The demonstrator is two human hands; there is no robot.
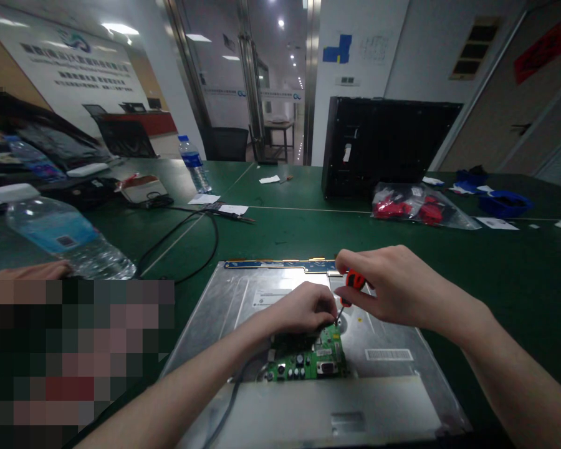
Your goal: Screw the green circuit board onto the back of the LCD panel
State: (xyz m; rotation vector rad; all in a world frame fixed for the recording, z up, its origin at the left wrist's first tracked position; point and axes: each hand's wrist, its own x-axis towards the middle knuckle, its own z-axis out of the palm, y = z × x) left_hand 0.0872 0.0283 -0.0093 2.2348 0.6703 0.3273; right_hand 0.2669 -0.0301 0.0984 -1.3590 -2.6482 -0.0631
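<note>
My right hand (386, 280) is closed round the red and black handle of a screwdriver (354, 282). The screwdriver tilts, its tip pointing down at the upper right corner of a green circuit board (303, 363). Right beside that tip is my left hand (311, 307), with fingertips pinched together. Whatever they may hold is hidden. The board lies on a flat metal display panel (383, 337), its upper left part covered by my left hand. Along the panel's far edge runs a narrow blue circuit strip (271, 265).
Left of the panel are a water bottle (70, 231) and another person's hand (32, 271). A black cable (215, 243) loops across the green table (280, 234). Farther back stand another bottle (194, 163), a black monitor (388, 146) and a plastic bag (421, 207) with red items.
</note>
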